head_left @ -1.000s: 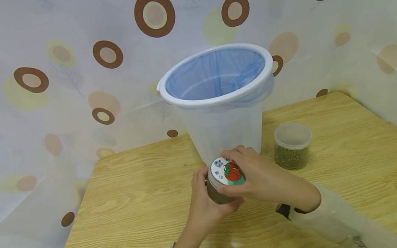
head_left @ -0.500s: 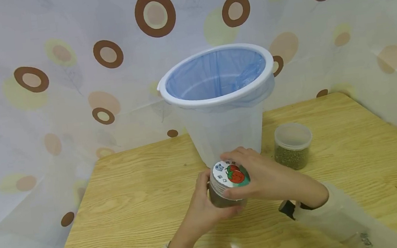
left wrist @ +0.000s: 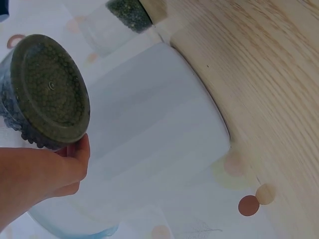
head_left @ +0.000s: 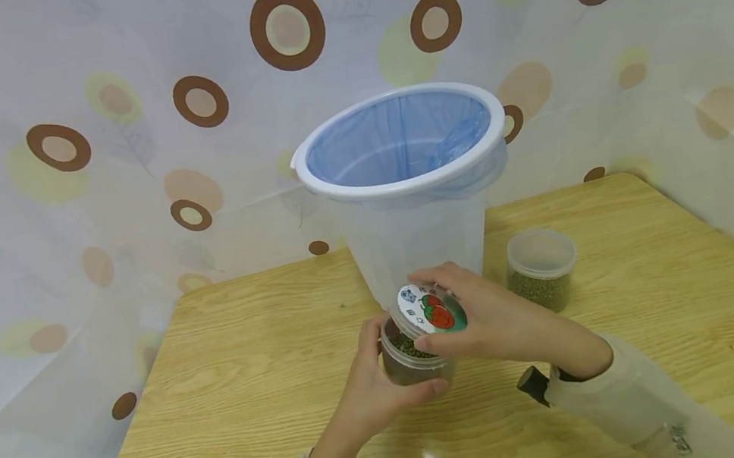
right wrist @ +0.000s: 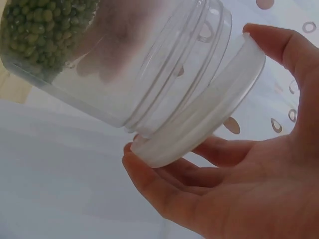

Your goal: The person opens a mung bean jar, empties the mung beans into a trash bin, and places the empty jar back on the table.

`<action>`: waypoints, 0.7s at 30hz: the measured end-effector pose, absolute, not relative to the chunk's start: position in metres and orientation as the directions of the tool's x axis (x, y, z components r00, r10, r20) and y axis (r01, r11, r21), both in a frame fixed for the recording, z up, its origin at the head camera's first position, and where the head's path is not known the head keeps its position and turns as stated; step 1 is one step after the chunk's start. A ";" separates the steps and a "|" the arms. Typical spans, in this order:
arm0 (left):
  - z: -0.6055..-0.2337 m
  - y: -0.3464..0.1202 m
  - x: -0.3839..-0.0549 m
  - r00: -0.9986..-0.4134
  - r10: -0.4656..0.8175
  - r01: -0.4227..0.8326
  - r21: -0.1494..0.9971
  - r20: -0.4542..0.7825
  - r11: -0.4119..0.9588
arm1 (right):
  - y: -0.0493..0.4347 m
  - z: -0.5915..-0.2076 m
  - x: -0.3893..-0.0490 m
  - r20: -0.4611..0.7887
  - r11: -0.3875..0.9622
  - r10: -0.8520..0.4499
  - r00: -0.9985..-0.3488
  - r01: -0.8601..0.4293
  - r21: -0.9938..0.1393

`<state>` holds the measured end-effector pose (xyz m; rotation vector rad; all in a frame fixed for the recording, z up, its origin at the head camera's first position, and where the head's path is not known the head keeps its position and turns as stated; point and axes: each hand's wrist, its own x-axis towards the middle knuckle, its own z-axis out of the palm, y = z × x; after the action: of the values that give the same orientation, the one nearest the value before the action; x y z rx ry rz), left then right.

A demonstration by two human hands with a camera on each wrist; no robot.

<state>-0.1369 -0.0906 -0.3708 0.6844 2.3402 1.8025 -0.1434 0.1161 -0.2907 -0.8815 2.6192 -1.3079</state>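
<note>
White bin (head_left: 419, 234) on wooden table (head_left: 251, 350); patterned backdrop (head_left: 212, 34)

Cream sleeves (head_left: 642, 398) — small dark print (head_left: 678, 439)

Nothing printed on lid (head_left: 427, 310) or sleeve (head_left: 642, 401) is legible.

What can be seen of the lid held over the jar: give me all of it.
The lid is round and shallow, its whitish side looking like plastic. Its top is printed white and green, with red fruit, a bluish figure and dark characters too small to read. It is off its seat, tilted over the open mouth of the jar. The right-hand grip holds it by its edge, thumb and fingers on opposite sides. Whether its lower edge touches the jar is unclear.
</note>
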 end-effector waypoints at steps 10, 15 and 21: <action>-0.370 -0.098 -0.137 -0.942 0.277 0.264 0.930 0.192 0.254 | 0.119 -0.294 -0.151 0.243 0.380 -0.435 -0.867 -0.422 -0.823; -0.370 -0.102 -0.138 -0.956 0.217 0.251 0.936 0.199 0.248 | 0.122 -0.297 -0.154 0.240 0.357 -0.420 -0.875 -0.403 -0.843; -0.368 -0.105 -0.139 -0.971 0.147 0.218 0.946 0.186 0.239 | 0.126 -0.302 -0.156 0.202 0.383 -0.405 -0.892 -0.366 -0.848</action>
<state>-0.1387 -0.1052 -0.3681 0.3708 2.5176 1.9403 -0.1558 0.1256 -0.3025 -0.7188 2.5800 -1.5667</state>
